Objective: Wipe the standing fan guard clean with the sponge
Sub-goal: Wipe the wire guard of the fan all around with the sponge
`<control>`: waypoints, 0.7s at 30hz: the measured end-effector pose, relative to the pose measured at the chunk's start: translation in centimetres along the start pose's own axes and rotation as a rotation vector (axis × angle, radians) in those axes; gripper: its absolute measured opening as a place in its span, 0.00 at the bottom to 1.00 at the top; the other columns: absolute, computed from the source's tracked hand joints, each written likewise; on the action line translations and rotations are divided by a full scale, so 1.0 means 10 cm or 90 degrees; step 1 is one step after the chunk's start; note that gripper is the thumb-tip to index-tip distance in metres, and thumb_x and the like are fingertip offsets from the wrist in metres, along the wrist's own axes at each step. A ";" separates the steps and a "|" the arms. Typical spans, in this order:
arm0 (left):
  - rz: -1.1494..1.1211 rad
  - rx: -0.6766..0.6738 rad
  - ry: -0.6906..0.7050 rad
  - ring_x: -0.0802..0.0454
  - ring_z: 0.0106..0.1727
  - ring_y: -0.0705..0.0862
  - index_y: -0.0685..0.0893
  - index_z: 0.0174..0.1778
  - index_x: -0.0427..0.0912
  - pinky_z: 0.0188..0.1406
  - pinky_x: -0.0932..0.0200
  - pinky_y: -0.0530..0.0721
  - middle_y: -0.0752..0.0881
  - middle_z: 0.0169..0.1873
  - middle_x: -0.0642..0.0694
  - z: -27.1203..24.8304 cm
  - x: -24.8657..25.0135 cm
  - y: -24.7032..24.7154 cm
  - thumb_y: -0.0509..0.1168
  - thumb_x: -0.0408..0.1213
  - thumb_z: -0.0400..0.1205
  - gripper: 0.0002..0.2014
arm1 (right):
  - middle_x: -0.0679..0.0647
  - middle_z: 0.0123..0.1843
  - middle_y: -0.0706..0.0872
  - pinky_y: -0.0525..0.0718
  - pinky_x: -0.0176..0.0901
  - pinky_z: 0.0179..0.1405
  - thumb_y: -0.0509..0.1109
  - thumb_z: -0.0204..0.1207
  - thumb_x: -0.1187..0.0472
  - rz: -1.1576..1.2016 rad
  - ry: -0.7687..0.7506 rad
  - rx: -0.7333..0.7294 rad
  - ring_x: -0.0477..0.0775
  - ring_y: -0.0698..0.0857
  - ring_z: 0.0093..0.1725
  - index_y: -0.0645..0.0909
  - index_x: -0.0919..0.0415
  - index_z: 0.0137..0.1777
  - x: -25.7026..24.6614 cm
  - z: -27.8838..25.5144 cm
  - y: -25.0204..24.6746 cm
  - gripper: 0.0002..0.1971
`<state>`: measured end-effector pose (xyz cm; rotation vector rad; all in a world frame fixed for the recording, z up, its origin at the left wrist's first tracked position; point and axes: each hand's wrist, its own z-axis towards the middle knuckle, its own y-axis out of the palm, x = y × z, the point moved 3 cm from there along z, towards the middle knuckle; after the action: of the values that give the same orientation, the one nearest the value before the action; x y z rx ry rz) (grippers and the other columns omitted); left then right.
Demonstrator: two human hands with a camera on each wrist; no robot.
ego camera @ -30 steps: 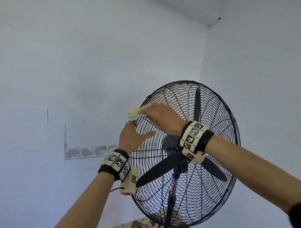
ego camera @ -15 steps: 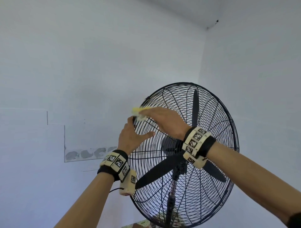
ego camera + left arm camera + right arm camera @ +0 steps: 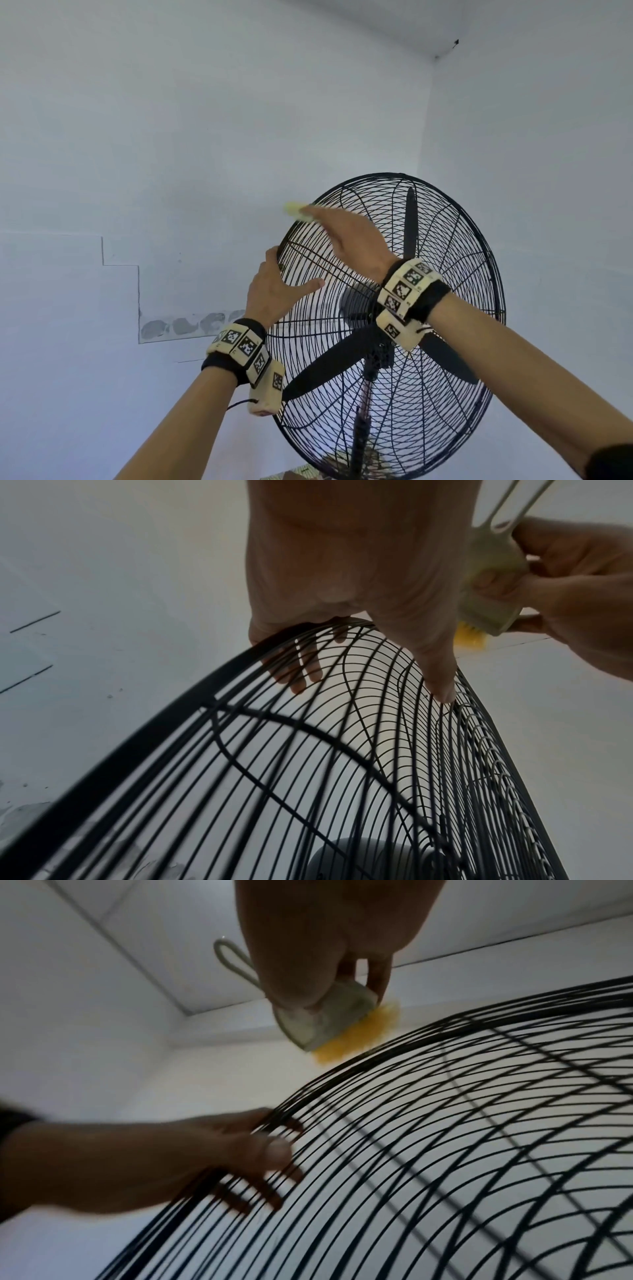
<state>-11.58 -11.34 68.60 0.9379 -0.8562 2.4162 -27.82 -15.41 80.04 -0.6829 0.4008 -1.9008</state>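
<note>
The fan guard (image 3: 455, 240) is black wire, its blades (image 3: 409, 219) black too. The sponge (image 3: 356, 1039) shows yellow fuzz under a pale grey-green backing. Both wristbands (image 3: 239, 346) are cream with black-and-white square markers. The wall (image 3: 171, 137) is pale bluish white.

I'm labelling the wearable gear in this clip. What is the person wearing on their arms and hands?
Both hands are bare, no gloves. Each wrist carries a black wristband ringed with cream blocks printed with black-and-white square markers. The left wrist's band has the same blocks plus a cream camera housing with a thin black cable. A dark sleeve edge shows on the right arm.
</note>
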 end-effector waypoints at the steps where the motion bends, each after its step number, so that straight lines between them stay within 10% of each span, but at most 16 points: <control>1: -0.001 0.001 0.000 0.46 0.72 0.79 0.60 0.84 0.51 0.70 0.44 0.80 0.78 0.74 0.45 0.00 0.01 -0.01 0.78 0.73 0.65 0.58 | 0.55 0.71 0.88 0.90 0.53 0.53 0.64 0.79 0.79 -0.001 0.064 0.063 0.58 0.89 0.59 0.76 0.54 0.82 0.11 0.07 -0.09 0.33; 7: 0.002 -0.003 -0.010 0.45 0.72 0.79 0.59 0.85 0.50 0.70 0.44 0.80 0.78 0.75 0.44 0.00 0.03 0.00 0.78 0.72 0.65 0.58 | 0.56 0.66 0.91 0.89 0.47 0.47 0.66 0.77 0.80 -0.045 0.065 0.024 0.52 0.91 0.48 0.77 0.53 0.81 0.12 0.00 -0.08 0.34; 10: 0.005 -0.016 -0.021 0.46 0.71 0.80 0.60 0.84 0.50 0.69 0.45 0.80 0.78 0.74 0.44 0.03 0.05 -0.01 0.79 0.72 0.64 0.58 | 0.51 0.36 0.87 0.75 0.35 0.23 0.65 0.85 0.70 0.037 -0.033 -0.092 0.38 0.72 0.24 0.77 0.56 0.79 -0.06 -0.13 0.04 0.23; 16: 0.053 -0.050 -0.003 0.42 0.75 0.77 0.61 0.84 0.45 0.74 0.40 0.78 0.76 0.75 0.42 0.37 0.38 -0.04 0.80 0.70 0.65 0.58 | 0.59 0.50 0.88 0.75 0.36 0.34 0.60 0.90 0.62 0.056 0.304 0.217 0.60 0.86 0.42 0.80 0.68 0.71 0.64 0.24 -0.43 0.16; 18: 0.079 -0.053 -0.004 0.40 0.76 0.77 0.60 0.85 0.45 0.74 0.38 0.78 0.75 0.76 0.42 0.48 0.48 -0.01 0.80 0.72 0.63 0.61 | 0.60 0.50 0.90 0.78 0.42 0.35 0.60 0.90 0.64 0.032 0.319 0.226 0.61 0.88 0.42 0.81 0.67 0.71 0.69 0.20 -0.37 0.15; 21: 0.122 -0.035 -0.010 0.39 0.75 0.78 0.61 0.85 0.44 0.72 0.36 0.80 0.74 0.76 0.41 0.53 0.50 0.06 0.80 0.74 0.60 0.63 | 0.54 0.45 0.88 0.73 0.24 0.27 0.62 0.89 0.66 0.112 0.217 0.171 0.44 0.81 0.29 0.81 0.66 0.72 0.42 -0.03 -0.08 0.15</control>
<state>-12.96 -14.58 75.03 0.8926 -1.0568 2.5334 -29.86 -18.86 81.43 -0.1392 0.3951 -1.8581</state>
